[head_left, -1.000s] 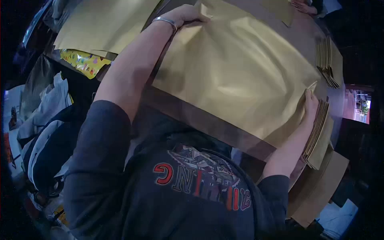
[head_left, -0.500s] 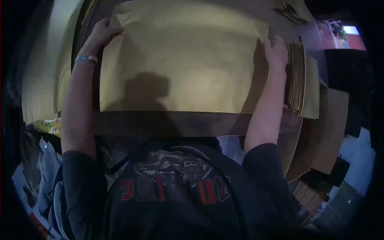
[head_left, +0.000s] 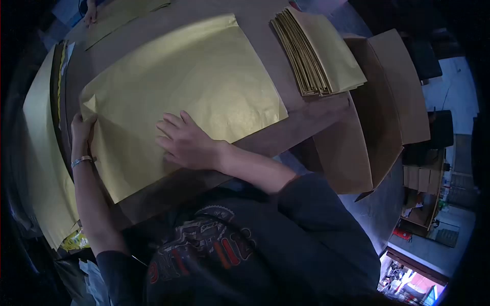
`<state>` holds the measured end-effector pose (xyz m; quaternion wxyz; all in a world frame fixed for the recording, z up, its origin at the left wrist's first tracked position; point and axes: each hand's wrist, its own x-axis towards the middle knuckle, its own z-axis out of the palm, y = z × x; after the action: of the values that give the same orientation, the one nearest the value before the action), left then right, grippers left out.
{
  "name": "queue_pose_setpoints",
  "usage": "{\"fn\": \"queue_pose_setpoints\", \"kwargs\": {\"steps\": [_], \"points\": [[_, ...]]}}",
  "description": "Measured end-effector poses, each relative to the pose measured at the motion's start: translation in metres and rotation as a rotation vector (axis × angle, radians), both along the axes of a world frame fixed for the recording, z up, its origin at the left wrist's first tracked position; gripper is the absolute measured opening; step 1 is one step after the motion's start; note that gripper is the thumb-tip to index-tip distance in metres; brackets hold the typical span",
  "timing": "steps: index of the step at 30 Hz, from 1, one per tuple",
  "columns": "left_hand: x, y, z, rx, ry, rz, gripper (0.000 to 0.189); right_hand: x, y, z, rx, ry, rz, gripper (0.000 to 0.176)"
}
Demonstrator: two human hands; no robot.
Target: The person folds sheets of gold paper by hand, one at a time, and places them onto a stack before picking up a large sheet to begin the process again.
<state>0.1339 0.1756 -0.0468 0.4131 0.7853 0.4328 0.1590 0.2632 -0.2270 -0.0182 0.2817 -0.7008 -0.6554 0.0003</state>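
Observation:
A large sheet of yellow-brown kraft paper lies on the brown work surface, turned at a slant to me. My left hand grips its left edge, the thumb on top beside a small crumpled fold; the fingers beneath are partly hidden. On the sheet's lower left part rests my right hand, palm down, fingers apart and slightly bent, holding nothing. To the right of the sheet, a thick stack of folded brown paper lies near the edge of the surface.
An open cardboard box stands at the right, below the stack. More brown paper hangs along the left side. Another person's hand is at the far upper left near a further brown sheet. Shelves stand at far right.
My view has turned right, so the sheet now looks slanted. My right hand has left the sheet's right edge and moved left onto its surface. My left hand stays at the left edge.

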Motion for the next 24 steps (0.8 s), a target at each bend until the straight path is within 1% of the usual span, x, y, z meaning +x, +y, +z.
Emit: {"fn": "queue_pose_setpoints", "kwargs": {"steps": [1,3,4,5,7,8,10,11,12,13,14,15,17,19,21,23,24], "points": [[0.003,-0.007,0.010,0.010,-0.003,-0.005,0.044,0.003,-0.005,-0.006,0.010,-0.003,-0.005,0.044],[0.007,-0.021,0.022,0.129,0.152,0.026,0.049,0.012,-0.013,-0.016,-0.067,-0.003,-0.047,0.043],[0.008,-0.022,0.017,0.561,0.261,0.093,0.054,0.016,-0.016,-0.016,-0.073,0.005,-0.068,0.042],[0.005,-0.026,0.016,0.567,0.259,0.092,0.054,0.017,-0.016,-0.017,-0.068,0.003,-0.070,0.042],[0.011,-0.104,0.052,0.887,0.158,-0.084,0.058,0.018,-0.014,-0.019,-0.075,-0.023,-0.077,0.041],[0.011,-0.138,0.058,0.719,0.016,-0.211,0.055,0.019,-0.014,-0.020,-0.070,-0.020,-0.080,0.041],[0.014,-0.208,0.083,0.343,0.022,-0.731,0.045,0.018,-0.014,-0.019,-0.035,0.012,-0.097,0.037],[0.013,-0.240,0.086,0.312,0.032,-0.864,0.040,0.020,-0.014,-0.008,-0.104,0.000,-0.086,0.033],[0.014,-0.263,0.087,0.282,0.041,-0.997,0.035,0.023,-0.016,-0.006,-0.102,-0.001,-0.080,0.033],[0.018,-0.278,0.088,0.284,0.044,-0.994,0.035,0.028,-0.019,-0.005,-0.133,-0.016,-0.085,0.031],[0.021,-0.289,0.088,0.375,0.030,-1.009,0.036,0.033,-0.024,-0.004,-0.164,-0.027,-0.093,0.030],[0.021,-0.294,0.086,0.464,0.015,-1.026,0.036,0.043,-0.036,0.014,-0.068,-0.004,-0.126,0.029],[0.020,-0.295,0.077,0.498,0.005,-1.007,0.035,0.070,-0.074,0.034,0.022,0.110,-0.314,0.030],[0.021,-0.294,0.074,0.537,-0.012,-0.989,0.034,0.097,-0.119,0.053,-0.115,0.387,-0.623,0.034],[0.020,-0.295,0.073,0.529,-0.022,-0.977,0.034,0.117,-0.165,0.062,-0.264,0.300,-0.782,0.036],[0.019,-0.295,0.072,0.521,-0.024,-0.973,0.034,0.128,-0.198,0.052,-0.391,0.272,-0.892,0.036],[0.018,-0.295,0.071,0.511,-0.025,-0.964,0.034,0.129,-0.205,0.050,-0.441,0.337,-0.897,0.037]]}}
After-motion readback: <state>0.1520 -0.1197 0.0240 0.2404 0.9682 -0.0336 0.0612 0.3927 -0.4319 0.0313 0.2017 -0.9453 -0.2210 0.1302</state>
